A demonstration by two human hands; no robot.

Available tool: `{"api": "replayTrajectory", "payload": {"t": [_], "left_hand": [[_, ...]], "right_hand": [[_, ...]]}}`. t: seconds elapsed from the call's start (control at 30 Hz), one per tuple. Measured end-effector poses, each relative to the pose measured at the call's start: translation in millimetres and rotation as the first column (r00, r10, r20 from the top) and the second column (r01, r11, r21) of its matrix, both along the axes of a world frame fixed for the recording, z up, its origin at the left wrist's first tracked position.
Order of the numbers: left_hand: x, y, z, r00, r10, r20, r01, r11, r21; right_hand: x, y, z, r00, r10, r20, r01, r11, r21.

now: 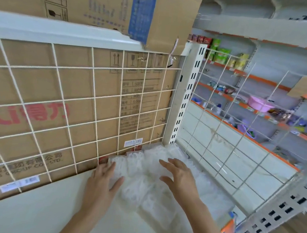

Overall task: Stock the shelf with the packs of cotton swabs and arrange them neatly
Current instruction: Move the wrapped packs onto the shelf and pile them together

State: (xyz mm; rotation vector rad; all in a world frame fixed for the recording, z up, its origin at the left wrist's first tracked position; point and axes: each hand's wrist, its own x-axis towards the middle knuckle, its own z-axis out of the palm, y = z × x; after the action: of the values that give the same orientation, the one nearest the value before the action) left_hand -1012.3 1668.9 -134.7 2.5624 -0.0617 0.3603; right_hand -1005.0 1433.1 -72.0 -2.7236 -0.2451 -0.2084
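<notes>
We record a white store shelf [46, 209]. The left hand [103, 179] lies flat, fingers spread, on the left edge of the packs of cotton swabs [142, 183]. The right hand [178, 177] is spread open above them (contact unclear). The packs fill the far right corner, against the wire grid [94, 70] backed by cardboard [39, 82].

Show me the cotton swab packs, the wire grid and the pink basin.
cotton swab packs [142, 180]: head view, wrapper at the pile's middle.
wire grid [94, 84]: head view, a white vertical bar.
pink basin [259, 105]: head view, its outer wall.
</notes>
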Motion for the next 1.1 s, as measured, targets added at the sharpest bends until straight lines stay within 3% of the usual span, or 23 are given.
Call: {"api": "replayTrajectory", "payload": {"t": [0.13,0.23,0.57,0.87,1.1], "left_hand": [[3,0,4,0.999,-0.02,-0.031,0.015,0.99,-0.141],[-3,7,9,0.999,-0.054,-0.008,0.051,0.976,-0.212],[-49,61,42,0.989,-0.087,0.116,0.096,0.993,-0.075],[-138,159,60,0.973,-0.161,0.166,0.165,0.986,-0.014],[-224,247,64,0.983,-0.107,0.152,0.097,0.993,0.072]], "right_hand": [[5,9,-4,0.992,0.107,-0.069,-0.101,0.992,0.077],[-2,7,-4,0.993,0.114,-0.039,-0.109,0.988,0.106],[-65,-12,8,0.963,-0.024,0.269,-0.013,0.991,0.134],[-164,30,-1,0.94,-0.208,0.27,0.144,0.96,0.239],[-235,96,-4,0.951,-0.211,0.227,0.148,0.953,0.265]]}}
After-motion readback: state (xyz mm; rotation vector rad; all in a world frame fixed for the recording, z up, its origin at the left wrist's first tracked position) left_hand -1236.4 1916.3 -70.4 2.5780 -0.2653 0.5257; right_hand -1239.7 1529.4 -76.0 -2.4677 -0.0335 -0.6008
